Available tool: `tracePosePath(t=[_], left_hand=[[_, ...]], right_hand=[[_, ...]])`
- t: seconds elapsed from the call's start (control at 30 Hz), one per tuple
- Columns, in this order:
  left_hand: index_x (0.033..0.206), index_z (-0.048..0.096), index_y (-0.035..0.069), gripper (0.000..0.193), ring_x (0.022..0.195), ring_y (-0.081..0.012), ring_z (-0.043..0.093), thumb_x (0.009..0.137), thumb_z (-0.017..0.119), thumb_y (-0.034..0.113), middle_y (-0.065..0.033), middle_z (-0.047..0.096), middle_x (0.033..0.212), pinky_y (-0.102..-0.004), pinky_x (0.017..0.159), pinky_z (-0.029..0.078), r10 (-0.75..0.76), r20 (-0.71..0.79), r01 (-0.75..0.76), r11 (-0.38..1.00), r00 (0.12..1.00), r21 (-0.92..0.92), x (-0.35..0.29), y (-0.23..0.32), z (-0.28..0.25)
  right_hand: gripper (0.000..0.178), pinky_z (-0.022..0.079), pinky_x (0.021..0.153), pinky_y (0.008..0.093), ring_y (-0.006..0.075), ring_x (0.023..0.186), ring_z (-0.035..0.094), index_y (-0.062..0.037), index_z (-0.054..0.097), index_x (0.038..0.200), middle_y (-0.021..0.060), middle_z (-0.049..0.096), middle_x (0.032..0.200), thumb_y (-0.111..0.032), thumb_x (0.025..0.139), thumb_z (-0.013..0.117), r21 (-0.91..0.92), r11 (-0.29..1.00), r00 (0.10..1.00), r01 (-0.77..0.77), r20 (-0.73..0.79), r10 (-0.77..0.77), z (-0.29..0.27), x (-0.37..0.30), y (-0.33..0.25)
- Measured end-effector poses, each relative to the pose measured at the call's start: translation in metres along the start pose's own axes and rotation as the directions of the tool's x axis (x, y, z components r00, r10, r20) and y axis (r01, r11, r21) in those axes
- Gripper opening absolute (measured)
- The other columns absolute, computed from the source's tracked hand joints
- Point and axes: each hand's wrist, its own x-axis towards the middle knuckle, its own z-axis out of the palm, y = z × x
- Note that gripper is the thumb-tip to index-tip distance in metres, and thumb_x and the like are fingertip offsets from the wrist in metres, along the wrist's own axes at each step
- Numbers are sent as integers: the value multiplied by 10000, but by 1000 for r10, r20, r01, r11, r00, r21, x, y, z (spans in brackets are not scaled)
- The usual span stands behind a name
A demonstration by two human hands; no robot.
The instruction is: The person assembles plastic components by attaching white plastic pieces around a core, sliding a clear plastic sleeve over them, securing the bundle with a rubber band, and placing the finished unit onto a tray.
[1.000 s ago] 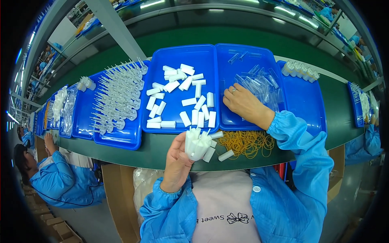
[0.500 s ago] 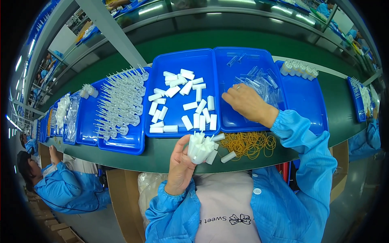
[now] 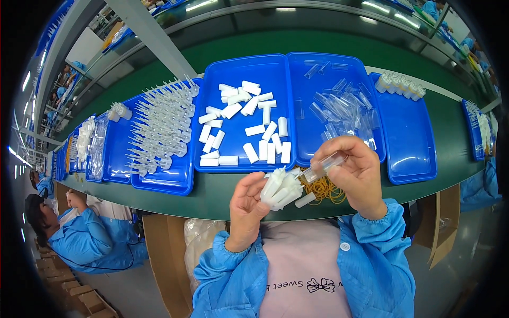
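Observation:
My left hand (image 3: 247,204) is closed around a bunch of white, translucent plastic pieces with narrow tips (image 3: 281,190), held over the table's near edge. Just to its right, my right hand (image 3: 354,172) pinches a clear plastic sleeve (image 3: 323,166), its left end close to the bunch. Whether the sleeve touches the bunch I cannot tell. Under my right hand lie yellow-brown rubber bands (image 3: 322,191), partly hidden. A loose white plug (image 3: 305,200) rests beside them. Ahead stand a blue tray of white plugs (image 3: 230,110) and a blue tray of clear sleeves (image 3: 339,103).
Left of these, a blue tray holds rows of translucent thin-tipped pieces (image 3: 161,124). On the right, a blue tray (image 3: 412,153) carries bundled bottle-like pieces (image 3: 400,86) along its far edge. Cardboard boxes (image 3: 168,254) flank me below the table. A co-worker (image 3: 87,233) sits to my left.
My right hand has come back from the tray of clear sleeves toward my left hand, now holding a sleeve. My left hand and its bunch have shifted slightly right, with the bunch tilted.

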Motion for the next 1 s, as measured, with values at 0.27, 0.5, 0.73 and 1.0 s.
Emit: tracePosePath(t=[0.27,0.5,0.73,1.0], left_hand=[[1319,405,22,570,1146,-226,539,847,695,156,-140,526,1253,-346,960,446,55,8,-56,998,998,36,-2,-2,2],[1340,390,61,640,1120,-214,551,879,611,446,-100,536,1237,-332,862,497,66,-72,-54,986,995,160,-2,0,12],[1257,510,-13,502,1142,-221,516,909,614,334,-125,489,1239,-341,976,402,219,23,-219,949,975,226,-2,-4,5],[1238,539,-16,443,1129,-215,513,925,599,291,-135,480,1238,-336,970,404,255,44,-257,930,966,262,1,-6,6]], right_hand=[[272,507,872,320,173,965,616,41,517,1075,120,576,1020,83,808,545,45,997,998,-57,2,56,1,-7,8],[283,510,857,320,170,964,616,28,480,1085,120,584,997,82,814,540,46,998,998,-36,-46,38,8,-14,13],[264,513,856,322,174,949,622,23,476,1066,127,587,993,76,817,542,71,995,993,-73,-87,79,7,-13,12],[249,517,836,309,167,948,628,15,491,1060,116,588,997,56,826,564,70,990,990,-123,-59,128,8,-15,22]])
